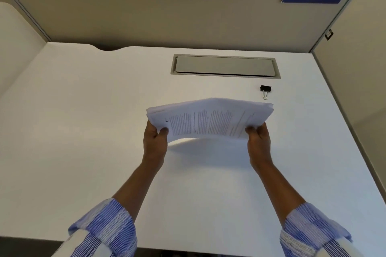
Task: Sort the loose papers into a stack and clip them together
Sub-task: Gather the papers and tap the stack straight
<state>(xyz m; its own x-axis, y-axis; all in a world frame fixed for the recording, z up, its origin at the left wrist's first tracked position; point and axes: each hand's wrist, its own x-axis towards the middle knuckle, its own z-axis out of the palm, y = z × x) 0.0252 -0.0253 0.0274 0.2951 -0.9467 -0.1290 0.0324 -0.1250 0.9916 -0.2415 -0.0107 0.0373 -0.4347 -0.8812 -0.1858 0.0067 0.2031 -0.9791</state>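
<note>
A white cubicle desk (83, 131) fills the frame. At centre, a paper stack (208, 119) is held above it, bowed upward, pinched at its ends by the left hand (155, 142) and right hand (258, 142). A binder clip (265, 90) lies at upper right. Uneven edges could be clipped askew; sheets might slip.

The light over my desk (83, 110) is bright, soft and even. It falls from above, and the white top shows no hard glare. The stack of papers (208, 119) I hold throws a pale, fuzzy-edged shadow onto the surface beneath it, on my side. The binder clip (265, 89) casts barely any. The wide lens splays the partition (146, 10) edges outward, and my sleeves (108, 225) look stretched and soft in the bottom corners. The print on the top sheet is smeared and unreadable.
</note>
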